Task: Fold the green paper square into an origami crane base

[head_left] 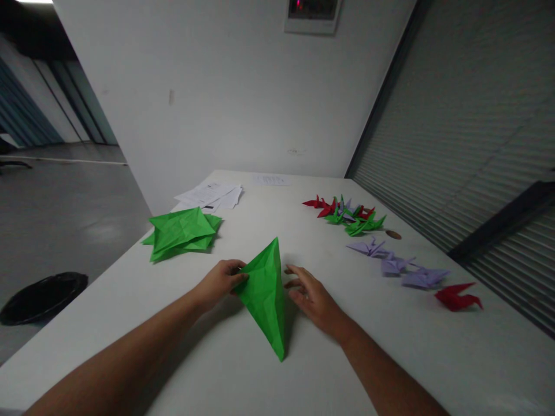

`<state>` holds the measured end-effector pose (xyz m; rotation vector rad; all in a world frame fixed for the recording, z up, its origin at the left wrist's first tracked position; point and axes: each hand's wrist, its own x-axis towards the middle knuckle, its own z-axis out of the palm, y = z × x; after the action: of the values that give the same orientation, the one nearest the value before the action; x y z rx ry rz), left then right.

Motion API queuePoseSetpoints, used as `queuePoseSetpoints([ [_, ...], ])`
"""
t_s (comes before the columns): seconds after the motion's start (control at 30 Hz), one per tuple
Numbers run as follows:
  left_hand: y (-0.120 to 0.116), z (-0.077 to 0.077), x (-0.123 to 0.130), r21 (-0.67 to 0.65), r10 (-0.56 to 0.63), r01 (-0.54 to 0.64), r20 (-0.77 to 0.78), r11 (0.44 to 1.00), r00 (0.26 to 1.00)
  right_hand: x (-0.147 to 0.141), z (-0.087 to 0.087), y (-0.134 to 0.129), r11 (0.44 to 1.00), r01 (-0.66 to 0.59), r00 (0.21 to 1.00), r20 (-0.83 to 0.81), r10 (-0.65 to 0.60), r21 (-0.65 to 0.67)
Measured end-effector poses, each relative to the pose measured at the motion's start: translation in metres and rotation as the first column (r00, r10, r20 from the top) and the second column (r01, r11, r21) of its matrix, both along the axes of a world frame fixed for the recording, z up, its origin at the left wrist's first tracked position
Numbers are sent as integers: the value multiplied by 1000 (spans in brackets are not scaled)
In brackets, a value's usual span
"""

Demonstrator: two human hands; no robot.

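A creased sheet of green origami paper, partly folded with a ridge down its right side, stands tilted over the white table. My left hand pinches its left corner between thumb and fingers. Just right of the sheet, my right hand is open, fingers apart and slightly curled, with a small gap to the paper. Behind my left hand lies a pile of creased green papers.
Finished paper cranes in red, green and purple cluster at the back right. Several purple cranes and a red crane line the right side. Printed sheets lie back left. A black bin stands on the floor.
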<state>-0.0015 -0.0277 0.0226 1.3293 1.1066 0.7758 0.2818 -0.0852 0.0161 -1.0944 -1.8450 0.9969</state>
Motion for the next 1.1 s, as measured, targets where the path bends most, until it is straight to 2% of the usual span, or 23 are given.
queuePoseSetpoints([
  [0.17,4,1,-4,70,26,-17,-126,997,992,13,-5,7,960,145,956,-216,-198,-239],
  [0.23,6,1,-6,101,38,-20,-177,995,983,20,-3,8,942,124,941,-264,-211,-311],
  [0.3,8,1,-8,135,53,-23,-226,991,973,27,0,7,939,71,942,-286,-174,-337],
  [0.5,13,0,-18,251,61,21,-312,968,948,48,4,6,951,-114,982,-178,64,-286],
  [0.6,15,3,-29,275,-109,200,-312,940,944,51,3,7,982,-110,993,23,115,-155],
  [0.7,19,8,-43,316,-314,443,-384,839,868,48,4,9,993,-112,966,240,101,33],
  [0.8,23,12,-53,370,-457,613,-428,698,780,45,4,10,984,-144,947,303,106,107],
  [0.87,24,11,-56,369,-474,656,-473,658,742,45,3,11,980,-148,947,306,103,130],
  [0.93,24,9,-55,368,-451,662,-513,653,730,45,1,12,976,-155,946,307,103,150],
  [1.1,24,2,-50,455,-348,618,-545,641,763,46,1,12,970,-140,945,320,70,201],
])
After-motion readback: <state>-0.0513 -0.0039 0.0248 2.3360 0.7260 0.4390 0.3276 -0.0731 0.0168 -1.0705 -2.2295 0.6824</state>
